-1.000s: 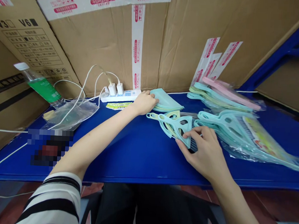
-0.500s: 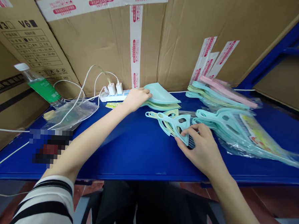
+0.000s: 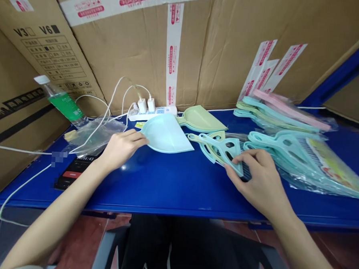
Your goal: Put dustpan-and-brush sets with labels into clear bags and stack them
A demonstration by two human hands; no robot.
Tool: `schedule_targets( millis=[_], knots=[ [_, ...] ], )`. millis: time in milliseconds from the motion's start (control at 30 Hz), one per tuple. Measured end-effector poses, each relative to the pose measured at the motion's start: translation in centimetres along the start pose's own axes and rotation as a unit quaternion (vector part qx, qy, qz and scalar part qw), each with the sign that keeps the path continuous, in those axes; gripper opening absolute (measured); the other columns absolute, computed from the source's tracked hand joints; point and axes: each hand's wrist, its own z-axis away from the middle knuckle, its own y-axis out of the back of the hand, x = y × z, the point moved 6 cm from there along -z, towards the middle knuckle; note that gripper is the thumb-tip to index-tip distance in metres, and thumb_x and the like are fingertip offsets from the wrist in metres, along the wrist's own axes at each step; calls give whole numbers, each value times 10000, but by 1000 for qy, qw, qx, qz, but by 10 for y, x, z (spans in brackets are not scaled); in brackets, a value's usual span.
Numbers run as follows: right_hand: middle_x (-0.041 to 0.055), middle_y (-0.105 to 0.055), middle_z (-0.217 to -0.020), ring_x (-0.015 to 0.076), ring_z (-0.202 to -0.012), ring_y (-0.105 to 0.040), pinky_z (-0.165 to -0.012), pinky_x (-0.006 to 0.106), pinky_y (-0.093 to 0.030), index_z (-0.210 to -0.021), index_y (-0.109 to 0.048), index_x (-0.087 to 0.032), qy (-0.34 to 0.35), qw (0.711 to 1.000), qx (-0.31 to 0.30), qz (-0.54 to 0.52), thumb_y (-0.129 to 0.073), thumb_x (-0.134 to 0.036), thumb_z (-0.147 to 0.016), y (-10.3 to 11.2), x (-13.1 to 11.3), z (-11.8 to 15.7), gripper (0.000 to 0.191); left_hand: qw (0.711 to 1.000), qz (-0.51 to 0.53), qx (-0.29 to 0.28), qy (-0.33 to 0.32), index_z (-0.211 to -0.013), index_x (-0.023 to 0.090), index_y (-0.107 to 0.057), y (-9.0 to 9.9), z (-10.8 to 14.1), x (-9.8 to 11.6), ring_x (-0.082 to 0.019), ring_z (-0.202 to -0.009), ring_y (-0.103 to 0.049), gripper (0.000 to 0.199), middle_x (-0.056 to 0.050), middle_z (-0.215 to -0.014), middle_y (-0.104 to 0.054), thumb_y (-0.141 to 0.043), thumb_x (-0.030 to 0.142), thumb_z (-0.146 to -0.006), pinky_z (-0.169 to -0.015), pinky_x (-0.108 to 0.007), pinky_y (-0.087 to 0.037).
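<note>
My left hand [image 3: 123, 148] grips a light blue dustpan [image 3: 168, 134] by its left end, where the handle is hidden under the fingers. The pan's wide edge points right, above the blue table [image 3: 164, 186]. My right hand [image 3: 254, 172] is closed with thumb and fingers on the head of a light blue hand brush [image 3: 227, 149], which lies over a green brush and another blue one. Behind, a green dustpan [image 3: 202, 119] rests on a blue one that barely shows.
Bagged blue dustpan sets [image 3: 295, 152] lie at right, with a pile topped by a pink piece [image 3: 292, 108] behind. A power strip [image 3: 152, 112] with chargers, a tilted bottle [image 3: 63, 104], plastic bags [image 3: 97, 134] and a phone [image 3: 72, 173] are at left. Cardboard [image 3: 220, 52] walls the back.
My left hand has lifted the blue dustpan off the stack and drawn it left and nearer, uncovering the green dustpan. My right hand stays on the brush. The view has shifted slightly.
</note>
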Motion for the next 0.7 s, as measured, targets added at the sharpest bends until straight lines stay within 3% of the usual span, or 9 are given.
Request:
schedule_targets(
  millis=[200,400,567,700],
  knots=[
    [39,-482,-781,253,-729,-537,-639,410,-446,-830,-513,-268,0,1000,-10,6,-562,-338,-890,4,-8,-12,104,995,83,1,-49,-985,210,-731,3,16,3,-187,-864,-657,436,-63,-955,-750,-296,198,-1019,-750,-302,-548],
    [33,-474,-761,244,-728,-497,-663,402,-428,-801,-458,-262,17,999,-29,-5,-535,-348,-908,-5,-33,-27,157,988,127,-34,-80,-959,212,-729,-1,19,19,-173,-839,-644,464,-44,-923,-745,-272,180,-1032,-761,-296,-523],
    [37,-485,-767,239,-760,-480,-666,373,-419,-758,-428,-256,52,994,-93,-22,-551,-290,-883,-24,-67,-42,178,980,154,-21,-125,-964,191,-717,-6,21,32,-160,-780,-603,445,-16,-911,-752,-282,229,-1050,-698,-275,-479],
    [57,-496,-779,233,-774,-465,-670,352,-427,-704,-455,-234,115,980,-160,-18,-539,-189,-856,-45,-94,-51,179,976,179,-23,-124,-965,196,-722,-9,22,33,-155,-797,-596,418,-6,-922,-759,-314,234,-1048,-713,-264,-463]
  ],
)
